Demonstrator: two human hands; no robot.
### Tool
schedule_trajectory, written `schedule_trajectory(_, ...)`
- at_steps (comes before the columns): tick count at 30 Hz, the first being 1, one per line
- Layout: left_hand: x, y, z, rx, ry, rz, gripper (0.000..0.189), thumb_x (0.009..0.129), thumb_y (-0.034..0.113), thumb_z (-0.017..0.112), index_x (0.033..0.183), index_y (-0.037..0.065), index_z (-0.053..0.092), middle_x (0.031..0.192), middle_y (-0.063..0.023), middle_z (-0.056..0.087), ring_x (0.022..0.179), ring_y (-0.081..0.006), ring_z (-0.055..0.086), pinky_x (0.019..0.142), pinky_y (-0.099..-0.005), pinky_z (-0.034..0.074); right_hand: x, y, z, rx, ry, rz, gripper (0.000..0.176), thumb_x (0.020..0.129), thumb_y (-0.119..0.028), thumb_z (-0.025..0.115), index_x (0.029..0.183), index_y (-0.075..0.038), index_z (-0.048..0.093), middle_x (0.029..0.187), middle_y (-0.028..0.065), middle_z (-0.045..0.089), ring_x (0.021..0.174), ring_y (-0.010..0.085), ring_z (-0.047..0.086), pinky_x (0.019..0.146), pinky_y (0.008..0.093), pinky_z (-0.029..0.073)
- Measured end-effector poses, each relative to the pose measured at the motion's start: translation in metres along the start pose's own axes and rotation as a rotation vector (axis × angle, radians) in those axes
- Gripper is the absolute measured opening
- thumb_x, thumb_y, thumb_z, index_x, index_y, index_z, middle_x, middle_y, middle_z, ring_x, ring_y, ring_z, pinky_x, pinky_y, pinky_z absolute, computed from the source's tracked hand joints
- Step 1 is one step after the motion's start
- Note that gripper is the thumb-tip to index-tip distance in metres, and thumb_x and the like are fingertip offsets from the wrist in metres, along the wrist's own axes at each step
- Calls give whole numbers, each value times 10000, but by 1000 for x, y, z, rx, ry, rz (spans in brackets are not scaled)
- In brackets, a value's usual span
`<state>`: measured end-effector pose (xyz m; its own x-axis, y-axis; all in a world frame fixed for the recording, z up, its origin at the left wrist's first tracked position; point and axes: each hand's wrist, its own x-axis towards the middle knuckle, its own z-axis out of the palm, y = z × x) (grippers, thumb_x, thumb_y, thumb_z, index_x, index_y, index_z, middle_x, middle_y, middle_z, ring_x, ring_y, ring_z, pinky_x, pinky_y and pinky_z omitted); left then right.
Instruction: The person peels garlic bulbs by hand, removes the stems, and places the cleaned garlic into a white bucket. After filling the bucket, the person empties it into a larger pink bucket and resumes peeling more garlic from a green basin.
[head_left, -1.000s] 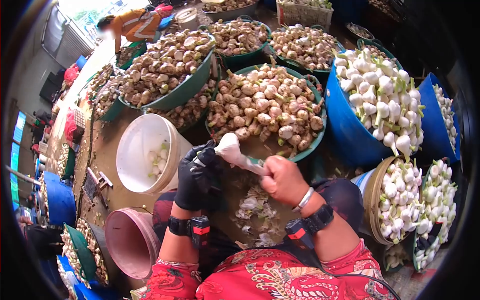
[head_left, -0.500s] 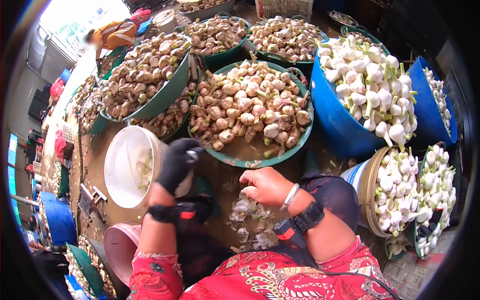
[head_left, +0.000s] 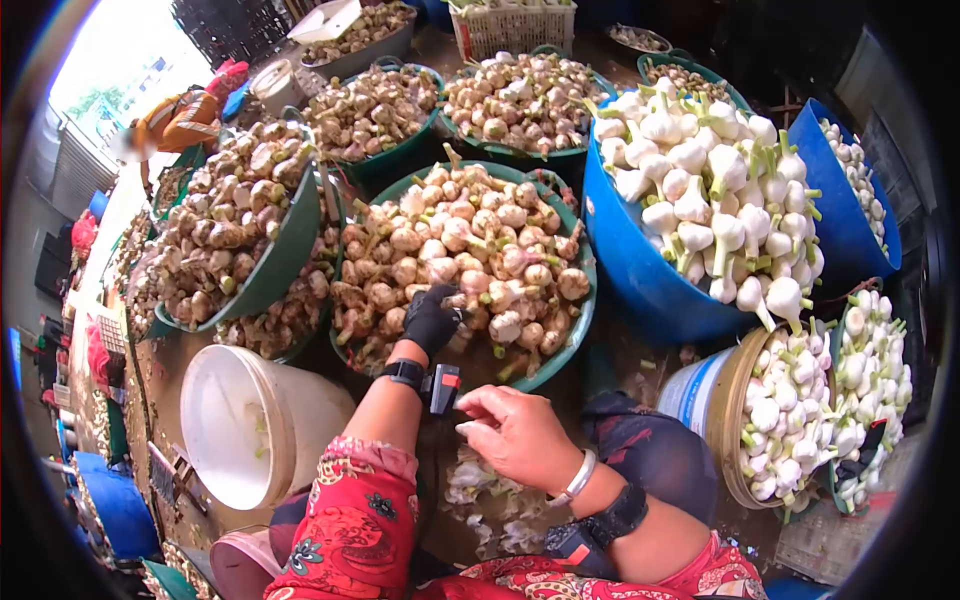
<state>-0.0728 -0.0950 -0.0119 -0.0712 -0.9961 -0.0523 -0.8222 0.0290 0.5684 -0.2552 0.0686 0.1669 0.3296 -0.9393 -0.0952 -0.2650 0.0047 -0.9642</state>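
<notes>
My left hand, in a black glove, reaches into the front of a green tub heaped with soil-stained garlic bulbs. Its fingers curl round a garlic bulb at the pile's surface, partly hidden by the glove. Nearer to me, my bare right hand hovers before the tub's front rim. Its fingers are bent with the thumb apart, and nothing shows between them. Beneath that hand, pale garlic skins lie on the floor.
A white bucket tips toward the left, beside a pink bucket. On the right, a blue tub and a lidless bucket hold cleaned white garlic. More full tubs stand behind. A person in orange bends at the far left.
My left hand has moved from beside the white bucket into the garlic tub. My right hand has shifted slightly down, its fingers more spread. The view has shifted too.
</notes>
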Motion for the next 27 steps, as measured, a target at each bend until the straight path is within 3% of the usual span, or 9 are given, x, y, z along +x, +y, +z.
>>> schedule_trajectory(2, -11, 13, -27, -779, -26, -140, 471, 727, 98, 759, 1148, -13, 581, 1011, -104, 670, 982, -159, 589, 793, -302, 489, 2, -2, 1, 71, 223, 14, 268, 775, -43, 648, 1039, -23, 611, 848, 56, 618, 718, 106, 588, 692, 253, 501)
schedule_trajectory(6, -88, 87, -113, -227, 9, 390, 457, 709, 7, 668, 1157, 31, 577, 1047, -145, 621, 972, -258, 588, 855, -350, 459, 10, 12, 1, 422, 283, 66, 686, 783, -160, 719, 1365, -103, 361, 1192, 82, 483, 965, 131, 529, 729, 246, 484)
schedule_trajectory(7, -109, 105, -125, -209, -26, 450, 472, 701, -5, 642, 1166, 43, 575, 1048, -161, 607, 979, -297, 572, 870, -372, 452, 9, 1, 0, 652, 226, 176, 853, 769, -233, 764, 1427, -78, 244, 1218, 196, 488, 1000, 202, 544, 811, 302, 487)
schedule_trajectory(11, -169, 127, -140, -288, -69, 476, 580, 732, 31, 650, 1287, 54, 486, 1147, -187, 566, 1034, -338, 541, 889, -380, 450, -2, -24, 2, 917, -28, 168, 551, 780, -27, 713, 1260, -43, 443, 1028, 56, 585, 840, 115, 559, 710, 266, 491)
schedule_trajectory(12, -178, 123, -150, -279, -53, 473, 580, 732, 31, 650, 1287, 54, 486, 1147, -187, 566, 1034, -338, 541, 889, -380, 450, -2, -6, 6, 707, -36, 197, 483, 777, -105, 718, 1205, -119, 494, 835, -21, 574, 669, 94, 571, 501, 214, 431)
schedule_trajectory(16, -208, 95, -151, -226, 345, 402, 596, 810, 77, 672, 1349, 33, 422, 1212, -148, 557, 1046, -243, 574, 883, -344, 482, -8, -2, 19, 976, -7, 136, 335, 821, -112, 653, 1116, -111, 495, 776, -13, 548, 666, 108, 561, 522, 244, 446)
schedule_trajectory(18, -221, 92, -139, -1462, -17, -172, 537, 842, 51, 645, 1336, 28, 437, 1185, -94, 577, 999, -184, 594, 889, -335, 486, -12, -5, 23, 1213, -6, 115, 289, 841, -136, 629, 1094, -108, 492, 760, -6, 538, 667, 111, 555, 534, 255, 451)
schedule_trajectory(22, -233, 117, -148, -1421, -15, -234, 310, 884, 103, 605, 1180, 19, 570, 992, -38, 646, 873, -126, 609, 814, -268, 490, -23, -6, 32, 927, -150, 197, 278, 900, -263, 577, 1104, -98, 483, 760, 7, 525, 648, 103, 513, 577, 237, 431)
schedule_trajectory(27, -234, 123, -152, -1353, 23, -228, 241, 891, 130, 602, 1113, 36, 606, 903, -5, 638, 789, -92, 582, 729, -244, 479, -26, -21, 18, 507, -62, -205, 406, 831, -99, 677, 1199, -49, 510, 875, 12, 564, 896, 120, 574, 748, 267, 506)
